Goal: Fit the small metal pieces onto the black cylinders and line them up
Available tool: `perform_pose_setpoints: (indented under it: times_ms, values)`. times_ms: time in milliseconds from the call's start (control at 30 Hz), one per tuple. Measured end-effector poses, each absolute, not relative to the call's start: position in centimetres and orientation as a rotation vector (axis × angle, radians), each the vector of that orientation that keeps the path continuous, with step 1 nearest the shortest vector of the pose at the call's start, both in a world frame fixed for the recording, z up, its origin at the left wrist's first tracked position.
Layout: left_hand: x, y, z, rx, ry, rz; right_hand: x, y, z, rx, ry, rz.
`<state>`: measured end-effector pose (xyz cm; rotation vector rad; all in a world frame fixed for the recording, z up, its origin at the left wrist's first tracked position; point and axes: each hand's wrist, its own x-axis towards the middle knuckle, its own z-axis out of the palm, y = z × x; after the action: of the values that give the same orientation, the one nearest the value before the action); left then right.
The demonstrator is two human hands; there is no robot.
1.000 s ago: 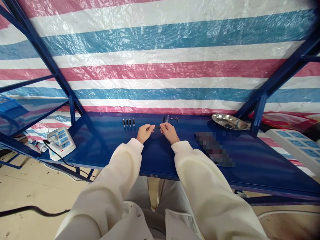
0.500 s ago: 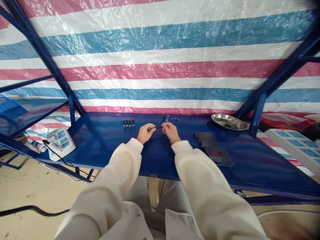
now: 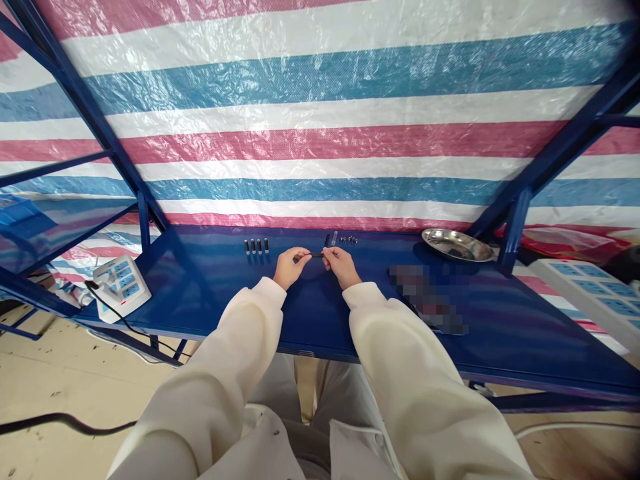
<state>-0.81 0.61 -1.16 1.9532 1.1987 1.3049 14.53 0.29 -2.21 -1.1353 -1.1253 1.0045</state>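
Note:
Between my two hands, over the middle of the blue table (image 3: 225, 293), a thin black tube (image 3: 317, 255) lies level. My left hand (image 3: 291, 266) pinches its left end with thumb and fingertips. The right end is in the closed fingers of my right hand (image 3: 341, 265). Just beyond my right hand lie another black tube (image 3: 327, 239), a clear slim piece (image 3: 335, 237) and several small shiny metal parts (image 3: 349, 240). Left of my left hand, several short black cylinders with pale ends (image 3: 257, 247) form a row.
A round metal dish (image 3: 457, 245) sits at the back right. A blurred-out dark flat object (image 3: 429, 298) lies right of my right arm. Power strips (image 3: 123, 288) stand at the left end and, beyond the table, at right. Blue frame posts rise at both sides before a striped sheet (image 3: 320, 147).
Both hands hold the black tube in nearly the same place as before. Only a slight shift of the fingers and of the camera shows.

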Motion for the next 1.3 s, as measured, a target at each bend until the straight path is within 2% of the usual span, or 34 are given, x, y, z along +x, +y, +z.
perform_pose_setpoints:
  times_ms: [133,267,433,533,633,1300]
  values:
    - [-1.3,1.2,0.8,2.066,1.214,1.301,14.4,0.1,-1.9,-1.133,-1.104,1.031]
    - [-2.8,2.9,4.9,2.296,1.343,1.114,14.4,0.0,-1.6,-1.155,-1.081,1.032]
    - [-5.2,5.4,9.2,2.694,1.695,0.531,14.4,0.0,-1.6,-1.160,-1.109,1.003]
    - [-6.1,6.4,9.8,2.833,1.717,0.170,14.4,0.1,-1.7,-1.173,-1.128,0.986]
    - [-6.7,7.0,9.4,2.869,1.723,0.013,14.4,0.1,-1.7,-1.193,-1.133,0.977]
    - [-7.5,8.0,7.8,2.766,1.749,0.099,14.4,0.1,-1.6,-1.204,-1.176,0.957]
